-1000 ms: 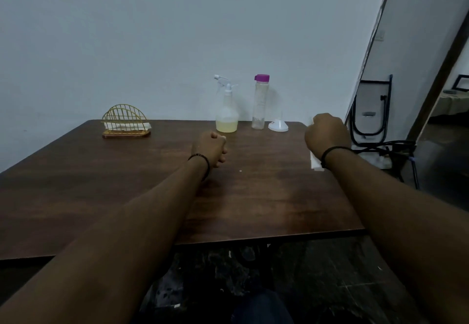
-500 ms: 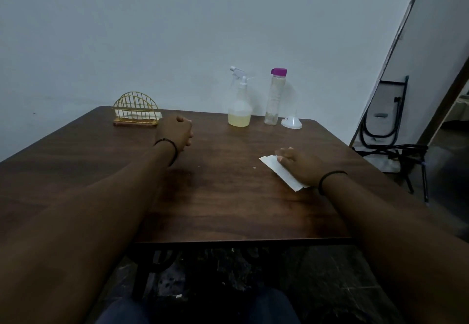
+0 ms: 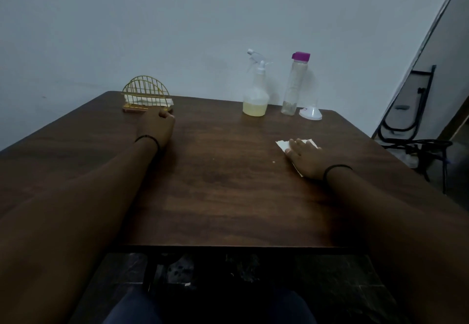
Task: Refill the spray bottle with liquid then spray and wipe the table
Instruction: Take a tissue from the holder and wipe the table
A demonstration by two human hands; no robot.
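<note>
A clear spray bottle (image 3: 255, 95) with yellowish liquid in its base stands at the far side of the dark wooden table (image 3: 228, 184). Right of it is a tall clear bottle (image 3: 294, 85) with a purple cap, then a white funnel (image 3: 311, 113) lying mouth down. My right hand (image 3: 303, 157) lies flat with straight fingers on a white napkin (image 3: 282, 144) on the right part of the table. My left hand (image 3: 158, 127) is curled into a fist, holding nothing, just in front of the napkin holder.
A gold wire napkin holder (image 3: 146, 96) with white napkins sits at the far left of the table. A black metal chair frame (image 3: 416, 131) stands right of the table by the wall. The table's near edge is close to my knees.
My right hand came down from the air and pressed the napkin flat on the table, then slid it slightly. My left fist moved left and forward toward the napkin holder.
</note>
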